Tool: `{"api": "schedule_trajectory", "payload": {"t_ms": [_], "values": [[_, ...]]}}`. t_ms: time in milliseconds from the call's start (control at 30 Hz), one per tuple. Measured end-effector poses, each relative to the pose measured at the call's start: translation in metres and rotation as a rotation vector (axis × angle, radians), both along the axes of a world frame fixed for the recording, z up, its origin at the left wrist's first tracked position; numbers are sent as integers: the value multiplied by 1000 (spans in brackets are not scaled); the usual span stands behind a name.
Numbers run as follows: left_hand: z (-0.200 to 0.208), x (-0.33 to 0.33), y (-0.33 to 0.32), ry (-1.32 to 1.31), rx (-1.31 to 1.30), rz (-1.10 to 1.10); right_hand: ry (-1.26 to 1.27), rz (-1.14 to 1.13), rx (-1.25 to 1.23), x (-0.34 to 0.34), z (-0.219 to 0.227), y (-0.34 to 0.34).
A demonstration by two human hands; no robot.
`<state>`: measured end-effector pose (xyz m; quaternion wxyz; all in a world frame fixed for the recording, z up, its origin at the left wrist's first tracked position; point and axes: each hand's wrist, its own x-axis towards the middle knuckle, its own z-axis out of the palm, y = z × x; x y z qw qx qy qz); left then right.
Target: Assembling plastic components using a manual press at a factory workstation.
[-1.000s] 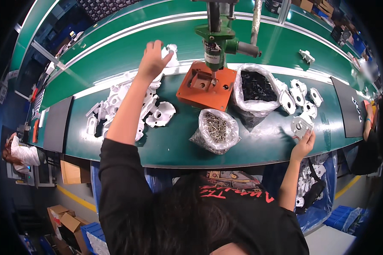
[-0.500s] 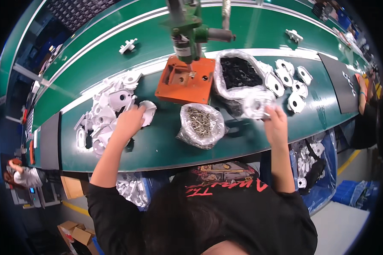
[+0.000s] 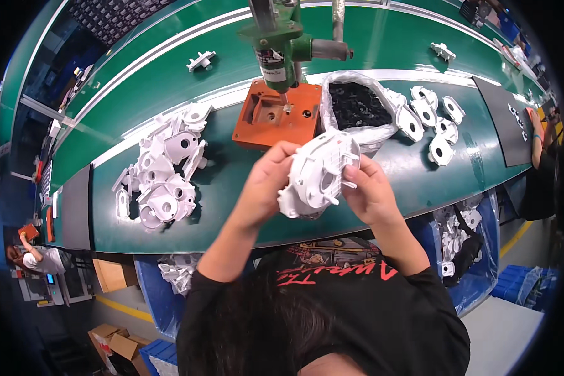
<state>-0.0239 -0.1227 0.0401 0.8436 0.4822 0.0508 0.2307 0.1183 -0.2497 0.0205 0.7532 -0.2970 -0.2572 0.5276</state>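
In front of my body, my left hand (image 3: 260, 191) and my right hand (image 3: 373, 193) both grip a white plastic housing (image 3: 308, 172) with a round hole and several thin posts. My left fingers wrap its left side; the right fingers pinch the opposite edge near the posts. Whether it is one piece or two pressed together, I cannot tell. Just beyond it sits an orange fixture block (image 3: 272, 138) beneath a green press head (image 3: 279, 69). The held housing and my hands cover the place of the bag of metal screws.
White plastic parts lie heaped in a pile (image 3: 166, 203) on the left. Several white housings (image 3: 442, 152) lie at the right, beside a plastic bag of small black parts (image 3: 360, 106). A green conveyor belt (image 3: 388, 37) runs behind. Blue bins (image 3: 485, 250) stand below the table edge.
My left hand has left the white pile and moved right. My right hand has come left with the white part, and both hands now meet at one housing in the middle.
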Motion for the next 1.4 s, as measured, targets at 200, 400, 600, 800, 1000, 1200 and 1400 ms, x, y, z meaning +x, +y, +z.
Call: {"api": "schedule_trajectory", "payload": {"t_ms": [200, 400, 600, 800, 1000, 1200, 1400], "values": [[-9, 11, -13, 64, -140, 24, -56, -3, 6, 9, -12, -3], [-16, 7, -13, 26, -41, 19, 41, -3, -50, 1, -10, -1], [-15, 14, -33, -191, -401, 275, -72, -120, -71, -7, -5, 7], [-19, 18, -31, -277, -61, 383, -311, -152, -114, -1, -8, 13], [-13, 9, -3, -92, 392, 617, -779, -33, -132, 42, -13, 20], [-12, 9, 66, 406, 1556, 746, -1357, -575, -524, 142, -48, 40], [-25, 33, 94, 462, 1746, 608, -1844, -449, -650, 138, -68, 79]]}}
